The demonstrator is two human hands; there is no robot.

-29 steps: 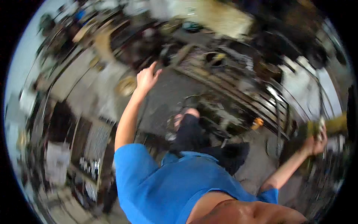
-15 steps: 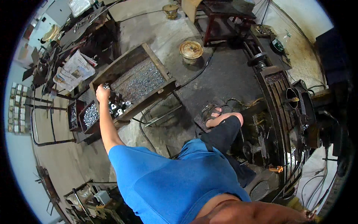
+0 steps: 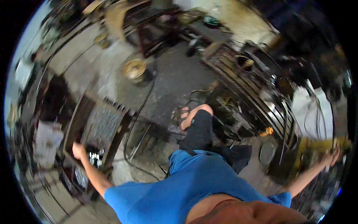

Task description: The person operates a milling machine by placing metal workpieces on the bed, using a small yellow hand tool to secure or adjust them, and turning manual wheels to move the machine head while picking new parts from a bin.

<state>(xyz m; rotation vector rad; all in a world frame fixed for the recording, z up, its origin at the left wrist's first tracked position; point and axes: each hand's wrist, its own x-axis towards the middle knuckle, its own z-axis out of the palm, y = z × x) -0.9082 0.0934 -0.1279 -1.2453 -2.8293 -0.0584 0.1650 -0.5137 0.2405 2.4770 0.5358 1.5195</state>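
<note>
My left hand (image 3: 78,150) is at the near left edge of a wooden tray (image 3: 74,123), its fingers curled. Blur and the hand itself hide what is in them. Beside it in the tray lies a small heap of shiny metal pieces (image 3: 96,158). Farther up, many small grey metal bits (image 3: 100,125) cover the tray's bottom. My right arm stretches out to the far right, where my right hand (image 3: 330,158) is in front of a yellow surface (image 3: 307,145). Motion smears its fingers, and I cannot make out whether they hold anything.
A smaller bin of metal pieces (image 3: 81,177) adjoins the tray. A lidded bucket (image 3: 134,69) stands on the floor ahead. Dark machinery with a slotted bed (image 3: 238,74) fills the right side. A cable (image 3: 128,138) crosses the floor near the tray, and newspaper (image 3: 48,140) hangs at left.
The view has turned to the right, so the tray appears lower and farther left. My right arm has come into view, stretched outward. My left hand stays at the tray's edge.
</note>
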